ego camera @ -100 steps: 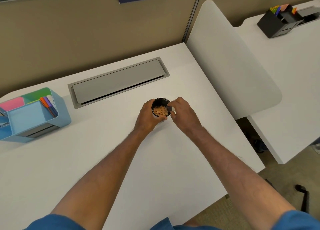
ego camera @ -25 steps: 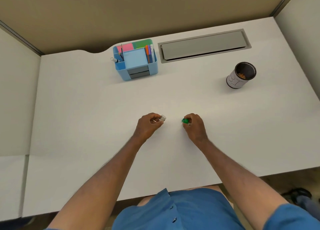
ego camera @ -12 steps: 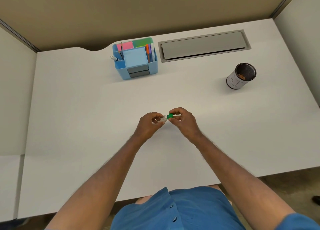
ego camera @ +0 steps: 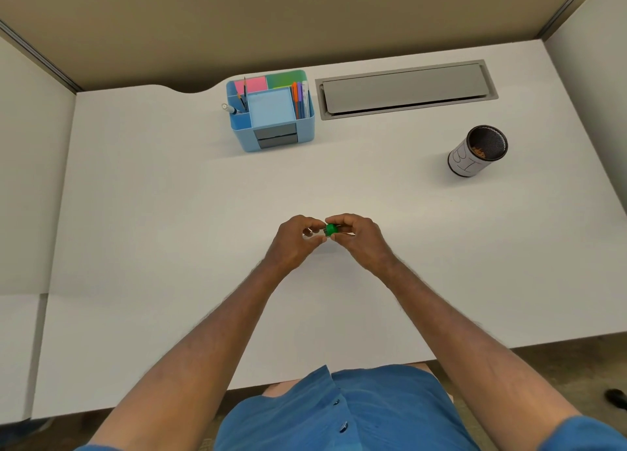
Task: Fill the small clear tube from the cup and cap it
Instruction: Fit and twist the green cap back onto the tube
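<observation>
Biggest risk here is the cap going on crooked, or the tube slipping and spilling if the pinch loosens. The left hand [ego camera: 294,238] pinches the small clear plastic tube [ego camera: 314,232], mostly hidden, just above the white bench [ego camera: 169,213]. The right hand [ego camera: 356,235] presses the little green cap [ego camera: 330,229] against its end, fingers curled tight. The black mesh cup [ego camera: 478,152] sits well apart, far right.

Small clear tube [ego camera: 312,233] mostly hidden inside left hand [ego camera: 294,238] fingers; fill level unreadable. Green cap [ego camera: 330,229] half covered by right hand [ego camera: 359,237]; seated or just touching, can't tell. Cup [ego camera: 476,152] contents too small and dark to identify. Dark object at right edge [ego camera: 615,397] cut off, unidentifiable.
</observation>
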Motion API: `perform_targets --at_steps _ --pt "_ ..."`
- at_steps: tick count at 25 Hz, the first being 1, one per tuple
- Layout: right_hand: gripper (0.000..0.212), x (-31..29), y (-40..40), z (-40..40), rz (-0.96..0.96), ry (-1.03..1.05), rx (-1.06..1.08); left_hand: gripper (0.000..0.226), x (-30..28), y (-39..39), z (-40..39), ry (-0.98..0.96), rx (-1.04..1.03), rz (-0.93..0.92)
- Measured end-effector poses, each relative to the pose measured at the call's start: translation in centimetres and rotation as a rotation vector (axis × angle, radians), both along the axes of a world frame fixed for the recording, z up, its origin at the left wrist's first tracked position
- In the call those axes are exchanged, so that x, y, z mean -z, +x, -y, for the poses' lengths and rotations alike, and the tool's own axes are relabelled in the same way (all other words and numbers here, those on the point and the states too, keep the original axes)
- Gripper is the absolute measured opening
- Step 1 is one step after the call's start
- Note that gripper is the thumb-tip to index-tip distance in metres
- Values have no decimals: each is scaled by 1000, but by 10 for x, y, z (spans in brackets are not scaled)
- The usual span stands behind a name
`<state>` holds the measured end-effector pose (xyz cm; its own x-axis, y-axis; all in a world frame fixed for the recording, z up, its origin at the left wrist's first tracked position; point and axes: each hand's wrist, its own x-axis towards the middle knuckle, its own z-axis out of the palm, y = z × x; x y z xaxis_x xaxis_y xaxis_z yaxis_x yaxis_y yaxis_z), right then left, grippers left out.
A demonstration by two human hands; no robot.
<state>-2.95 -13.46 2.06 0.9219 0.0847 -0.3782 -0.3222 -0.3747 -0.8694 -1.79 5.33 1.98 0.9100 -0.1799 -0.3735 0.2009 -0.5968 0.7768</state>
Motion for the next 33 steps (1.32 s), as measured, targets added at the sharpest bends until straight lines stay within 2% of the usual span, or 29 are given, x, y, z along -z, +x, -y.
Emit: perform_targets --at_steps 13,22,25,30,33 --pt "25 -7 8 5 -72 43 -33 27 -10 7 0 53 69 63" --pt "30 -12 13 -4 59 -7 -34 24 -15 16 -4 9 32 53" --pt "26 -12 18 -3 17 26 -14 19 -14 17 -6 -68 -78 18" --pt "23 -13 24 -5 -80 179 55 22 -13 21 -14 -92 -38 -2" --pt "29 -15 25 -8 -76 154 24 23 -11 22 -19 -95 -46 -6"
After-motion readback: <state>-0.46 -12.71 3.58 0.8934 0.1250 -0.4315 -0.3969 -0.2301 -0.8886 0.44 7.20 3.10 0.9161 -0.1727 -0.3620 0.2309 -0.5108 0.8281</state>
